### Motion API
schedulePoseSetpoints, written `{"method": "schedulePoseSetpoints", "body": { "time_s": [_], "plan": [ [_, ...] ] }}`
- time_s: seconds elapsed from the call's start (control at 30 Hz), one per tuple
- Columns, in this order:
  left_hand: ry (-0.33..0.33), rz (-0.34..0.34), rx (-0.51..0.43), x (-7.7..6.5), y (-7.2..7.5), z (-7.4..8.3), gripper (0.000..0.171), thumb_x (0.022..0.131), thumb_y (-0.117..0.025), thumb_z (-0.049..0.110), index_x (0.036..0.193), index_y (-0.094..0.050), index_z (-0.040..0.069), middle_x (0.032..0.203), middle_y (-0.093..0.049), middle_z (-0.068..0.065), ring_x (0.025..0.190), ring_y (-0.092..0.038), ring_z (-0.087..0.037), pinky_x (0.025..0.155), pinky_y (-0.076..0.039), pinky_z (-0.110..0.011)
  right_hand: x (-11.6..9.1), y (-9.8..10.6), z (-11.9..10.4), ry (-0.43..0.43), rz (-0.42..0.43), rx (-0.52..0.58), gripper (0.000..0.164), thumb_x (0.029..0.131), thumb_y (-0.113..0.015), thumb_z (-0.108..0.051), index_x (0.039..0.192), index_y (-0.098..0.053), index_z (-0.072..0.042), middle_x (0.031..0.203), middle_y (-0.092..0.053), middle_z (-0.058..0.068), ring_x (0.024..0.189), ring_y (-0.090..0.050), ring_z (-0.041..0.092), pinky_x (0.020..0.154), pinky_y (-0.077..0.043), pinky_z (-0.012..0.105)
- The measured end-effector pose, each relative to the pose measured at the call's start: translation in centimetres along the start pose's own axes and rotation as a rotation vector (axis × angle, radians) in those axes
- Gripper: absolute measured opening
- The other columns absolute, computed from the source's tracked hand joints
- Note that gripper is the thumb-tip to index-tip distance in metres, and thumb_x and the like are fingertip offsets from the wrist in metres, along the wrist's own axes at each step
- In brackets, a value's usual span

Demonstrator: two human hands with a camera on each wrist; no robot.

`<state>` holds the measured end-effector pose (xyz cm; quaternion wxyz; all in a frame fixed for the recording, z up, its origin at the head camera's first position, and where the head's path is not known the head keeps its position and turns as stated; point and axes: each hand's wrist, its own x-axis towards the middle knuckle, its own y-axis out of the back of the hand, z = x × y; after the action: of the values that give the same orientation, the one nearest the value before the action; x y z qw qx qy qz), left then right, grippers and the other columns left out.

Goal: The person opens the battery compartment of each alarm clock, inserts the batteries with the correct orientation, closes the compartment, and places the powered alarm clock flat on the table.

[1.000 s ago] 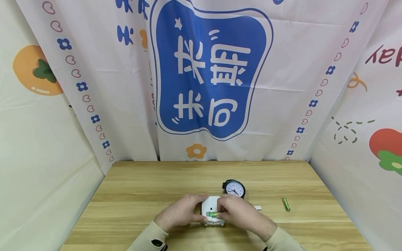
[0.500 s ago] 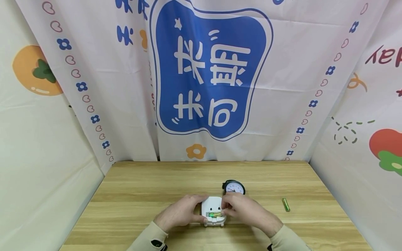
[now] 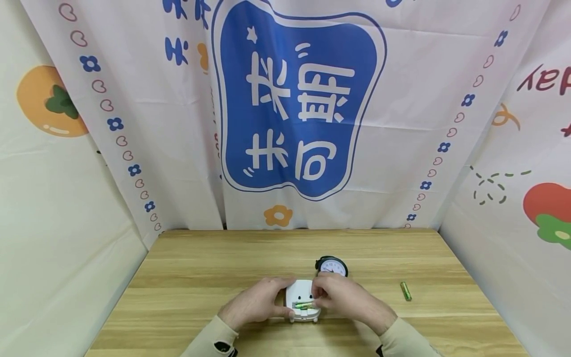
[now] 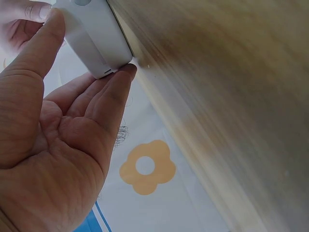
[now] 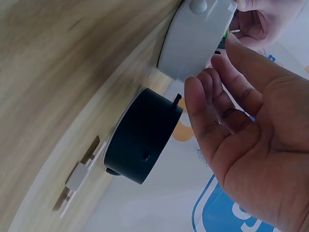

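A white alarm clock (image 3: 303,287) lies back side up on the table, with two dark knobs and an uncovered battery compartment. Green batteries (image 3: 303,305) show in the compartment; how many is hard to tell. My left hand (image 3: 262,298) grips the clock's left side, thumb at the lower edge and fingers at the upper one. At the compartment's right end, my right hand (image 3: 341,297) has its fingers curled, and its thumb (image 5: 241,50) meets the end of a battery. The fingers partly hide that end.
Behind my right hand lies a black round clock (image 3: 333,267), dial up. A loose green battery (image 3: 406,291) lies farther right on the wooden table (image 3: 214,258). The small white battery cover (image 5: 77,176) rests beside the black clock.
My right hand has drawn back slightly rightward from over the compartment, uncovering the second knob and more of the batteries. The left hand keeps its hold on the white clock.
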<state>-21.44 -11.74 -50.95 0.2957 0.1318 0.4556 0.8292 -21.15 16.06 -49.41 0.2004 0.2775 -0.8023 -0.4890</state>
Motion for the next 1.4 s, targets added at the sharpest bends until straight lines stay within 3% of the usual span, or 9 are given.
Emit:
{"method": "schedulePoseSetpoints", "body": {
  "time_s": [0.3,0.67,1.4],
  "plan": [
    [-0.005,0.010,-0.024,0.1,-0.1,-0.1,0.089,0.093,-0.101,0.037,0.165,-0.064,0.000,0.163,-0.074,-0.016,0.151,-0.072,-0.034,0.129,-0.062,-0.054,0.3,0.0,-0.1,-0.002,-0.001,0.022,0.025,0.099,-0.097,-0.014,0.094,-0.073,-0.021,0.091,-0.069,-0.012,0.084,-0.059,-0.003,0.074,-0.057,0.019],
    [0.008,0.007,0.013,0.1,0.2,-0.2,0.086,0.096,-0.100,0.037,0.165,-0.064,0.001,0.164,-0.074,-0.015,0.150,-0.073,-0.034,0.127,-0.063,-0.054,1.2,-0.3,0.1,-0.118,-0.036,0.232,0.027,0.099,-0.095,-0.009,0.087,-0.073,-0.020,0.079,-0.066,-0.012,0.072,-0.057,-0.002,0.064,-0.052,0.019],
    [0.018,0.008,0.005,0.0,0.4,-0.2,0.085,0.096,-0.100,0.036,0.164,-0.064,0.000,0.162,-0.074,-0.017,0.148,-0.074,-0.035,0.126,-0.064,-0.055,2.5,0.4,0.3,-0.150,-0.074,0.257,0.027,0.093,-0.098,-0.006,0.082,-0.077,-0.018,0.076,-0.070,-0.009,0.070,-0.059,0.003,0.062,-0.048,0.019]
  ]
}}
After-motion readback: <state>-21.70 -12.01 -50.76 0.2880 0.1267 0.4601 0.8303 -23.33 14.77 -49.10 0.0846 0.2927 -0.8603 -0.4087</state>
